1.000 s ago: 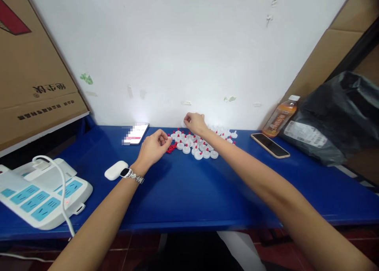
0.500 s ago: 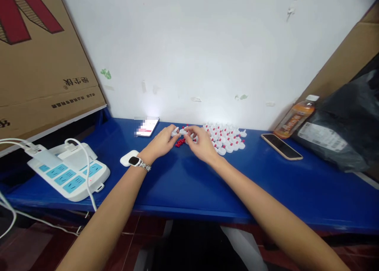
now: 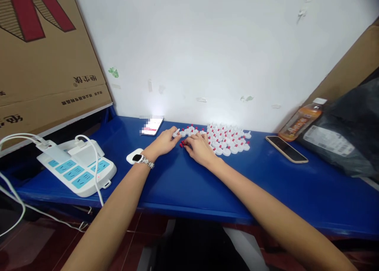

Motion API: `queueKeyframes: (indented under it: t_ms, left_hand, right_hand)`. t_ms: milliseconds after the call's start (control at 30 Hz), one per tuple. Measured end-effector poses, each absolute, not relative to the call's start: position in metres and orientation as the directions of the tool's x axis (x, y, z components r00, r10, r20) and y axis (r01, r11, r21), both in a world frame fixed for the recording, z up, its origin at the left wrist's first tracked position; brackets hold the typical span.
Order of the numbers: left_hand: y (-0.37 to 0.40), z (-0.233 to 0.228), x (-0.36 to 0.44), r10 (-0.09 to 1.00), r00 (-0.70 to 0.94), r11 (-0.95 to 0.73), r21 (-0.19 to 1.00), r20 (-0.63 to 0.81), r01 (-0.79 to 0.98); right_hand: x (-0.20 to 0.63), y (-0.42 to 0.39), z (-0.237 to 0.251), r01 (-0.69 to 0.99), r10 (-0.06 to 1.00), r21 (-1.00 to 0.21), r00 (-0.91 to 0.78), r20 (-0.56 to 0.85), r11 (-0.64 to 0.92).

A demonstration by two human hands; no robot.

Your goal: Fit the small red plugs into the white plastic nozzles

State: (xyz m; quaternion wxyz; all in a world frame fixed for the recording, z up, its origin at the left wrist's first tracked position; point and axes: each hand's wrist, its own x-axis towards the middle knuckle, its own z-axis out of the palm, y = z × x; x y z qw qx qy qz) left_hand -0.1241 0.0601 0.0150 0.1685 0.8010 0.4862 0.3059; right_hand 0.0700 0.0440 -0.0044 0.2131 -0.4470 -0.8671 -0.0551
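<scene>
White cap [image 3: 176, 133] pinched in left hand [image 3: 164, 142]; right hand [image 3: 199, 147] on red plugs [image 3: 181, 144].

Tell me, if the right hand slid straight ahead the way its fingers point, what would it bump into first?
The right hand points up and left toward the wall. It would probably meet the small red pieces at its fingertips first, then the white caps just behind them. Depth is hard to judge here.

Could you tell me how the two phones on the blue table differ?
The phone by the wall has its screen lit, showing white and red; the phone near the bottle has a dark screen. The first lies left of both hands, the second far to their right. Both lie flat on the blue table.
</scene>
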Motion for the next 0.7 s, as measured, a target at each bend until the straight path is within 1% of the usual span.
queueKeyframes:
  t_ms: [100, 200, 267, 333, 433, 500, 600, 700]
  left_hand:
    - [0.058, 0.016, -0.121, 0.883, 0.347, -0.470, 0.571, 0.317, 0.673]
    - [0.057, 0.015, -0.119, 0.880, 0.358, -0.474, 0.573, 0.311, 0.668]
    - [0.057, 0.014, -0.117, 0.873, 0.370, -0.487, 0.569, 0.317, 0.663]
    - [0.056, 0.014, -0.114, 0.867, 0.379, -0.498, 0.564, 0.323, 0.658]
    - [0.053, 0.014, -0.107, 0.855, 0.402, -0.519, 0.542, 0.328, 0.662]
    - [0.051, 0.014, -0.102, 0.834, 0.433, -0.552, 0.504, 0.343, 0.664]
    - [0.048, 0.014, -0.094, 0.785, 0.495, -0.619, 0.454, 0.373, 0.641]
    - [0.044, 0.014, -0.089, 0.749, 0.537, -0.663, 0.435, 0.389, 0.610]
  right_hand:
    - [0.072, 0.042, -0.006, 0.799, 0.754, -0.103, -0.504, 0.421, 0.592]
    - [0.075, 0.039, -0.004, 0.792, 0.758, -0.141, -0.493, 0.427, 0.594]
    - [0.078, 0.037, -0.002, 0.774, 0.759, -0.210, -0.461, 0.460, 0.597]
    - [0.083, 0.036, 0.002, 0.717, 0.768, -0.358, -0.384, 0.512, 0.598]
    - [0.090, 0.035, 0.008, 0.509, 0.820, -0.657, -0.207, 0.533, 0.556]
    - [0.093, 0.037, 0.009, 0.338, 0.857, -0.790, -0.126, 0.500, 0.511]
    - [0.093, 0.040, 0.007, 0.136, 0.883, -0.873, -0.096, 0.459, 0.468]
    - [0.092, 0.043, 0.006, 0.028, 0.890, -0.893, -0.104, 0.445, 0.449]
